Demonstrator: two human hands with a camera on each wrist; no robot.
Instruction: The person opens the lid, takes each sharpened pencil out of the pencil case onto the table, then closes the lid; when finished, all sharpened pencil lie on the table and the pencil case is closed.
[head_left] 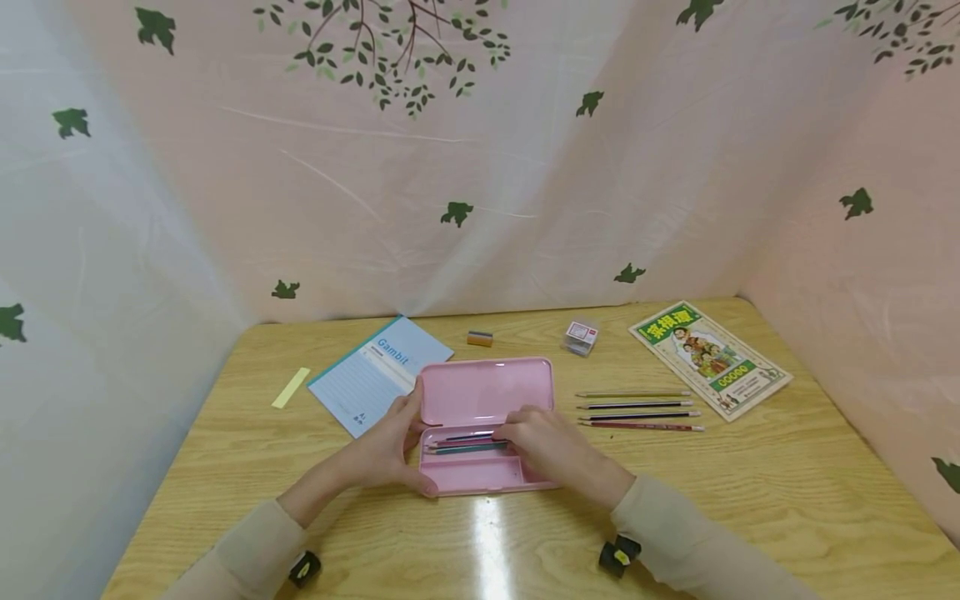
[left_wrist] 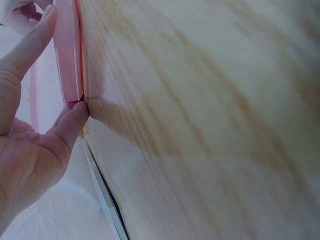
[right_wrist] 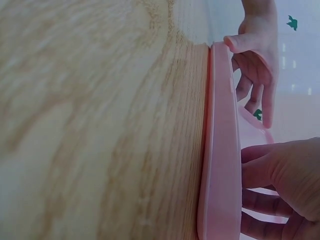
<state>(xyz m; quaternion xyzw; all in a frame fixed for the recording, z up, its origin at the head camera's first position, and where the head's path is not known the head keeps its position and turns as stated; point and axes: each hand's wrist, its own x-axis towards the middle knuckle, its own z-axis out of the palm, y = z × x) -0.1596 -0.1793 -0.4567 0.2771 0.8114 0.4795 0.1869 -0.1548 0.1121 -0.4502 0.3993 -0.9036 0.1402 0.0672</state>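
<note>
A pink pencil case (head_left: 471, 477) lies on the table with its lid (head_left: 486, 392) raised. Several pencils (head_left: 468, 448) lie side by side in its rear compartment, their right ends covered by fingers. My left hand (head_left: 382, 450) holds the case at its left end, thumb on the front corner and fingers toward the hinge; the left wrist view shows the fingertips at the case's edge (left_wrist: 70, 55). Over the right part of the case, my right hand (head_left: 551, 446) reaches in with curled fingers and pinches a dark pencil near its end. Those fingers (right_wrist: 265, 165) dip behind the case wall in the right wrist view.
Several pencils (head_left: 637, 415) lie in a row right of the case. Behind are an orange-brown eraser-like block (head_left: 480, 338) and a small clear box (head_left: 581, 337). A blue notebook (head_left: 375, 367) and yellow strip (head_left: 291, 388) lie left, an illustrated booklet (head_left: 708, 358) right.
</note>
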